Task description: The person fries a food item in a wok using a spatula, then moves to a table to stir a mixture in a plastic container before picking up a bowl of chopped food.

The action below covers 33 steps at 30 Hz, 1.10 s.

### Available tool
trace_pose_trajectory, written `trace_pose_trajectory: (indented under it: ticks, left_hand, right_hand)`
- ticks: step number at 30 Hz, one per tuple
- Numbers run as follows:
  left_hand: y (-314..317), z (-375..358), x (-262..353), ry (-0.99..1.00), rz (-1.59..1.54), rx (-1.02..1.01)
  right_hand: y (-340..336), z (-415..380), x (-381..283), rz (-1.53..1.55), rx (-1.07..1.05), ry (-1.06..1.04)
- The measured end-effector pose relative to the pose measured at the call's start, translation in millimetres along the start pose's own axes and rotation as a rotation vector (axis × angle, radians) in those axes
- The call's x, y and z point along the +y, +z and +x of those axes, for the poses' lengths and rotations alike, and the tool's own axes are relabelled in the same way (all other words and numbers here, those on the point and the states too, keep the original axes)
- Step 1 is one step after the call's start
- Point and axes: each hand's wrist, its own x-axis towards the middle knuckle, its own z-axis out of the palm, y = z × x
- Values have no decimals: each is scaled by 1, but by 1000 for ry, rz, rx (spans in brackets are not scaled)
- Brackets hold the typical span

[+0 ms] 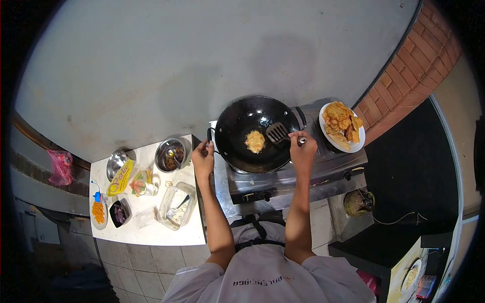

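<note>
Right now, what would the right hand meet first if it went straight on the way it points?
Likely the right handle of the pan, though the right hand might pass above it; depth is unclear.

A pink plastic bag (61, 166) far left, reddish brickwork (410, 68) at right

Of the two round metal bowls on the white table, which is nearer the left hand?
The shiny metal bowl with a metal spoon inside. The other metal bowl sits farther from the left hand, beside the yellow plastic packet.
</note>
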Motion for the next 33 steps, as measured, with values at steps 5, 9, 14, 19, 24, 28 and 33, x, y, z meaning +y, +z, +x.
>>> trace_pose_trajectory:
  ticks: [5, 9, 14, 19, 24, 28, 33]
  left_hand:
    - [0, 3, -1, -17, -9, -6]
    - [1, 2, 3, -29, 0, 6]
    - [0, -4, 17, -31, 0, 57]
    - [4, 1, 2, 38, 13, 75]
    - [4, 2, -1, 31, 31, 64]
    - [0, -2, 10, -13, 16, 31]
    - [-1, 1, 4, -23, 28, -9]
  right_hand:
    - [-1, -1, -7, -15, -27, 2]
    - [-1, -2, -10, -30, -35, -12]
    - [0, -2, -5, -71, -17, -68]
    - [-1, -2, -8, -44, -17, -70]
    - [2, -4, -10, -41, 5, -68]
    - [7, -6, -6, -37, 16, -159]
    - [13, -5, -2, -130, 83, -281]
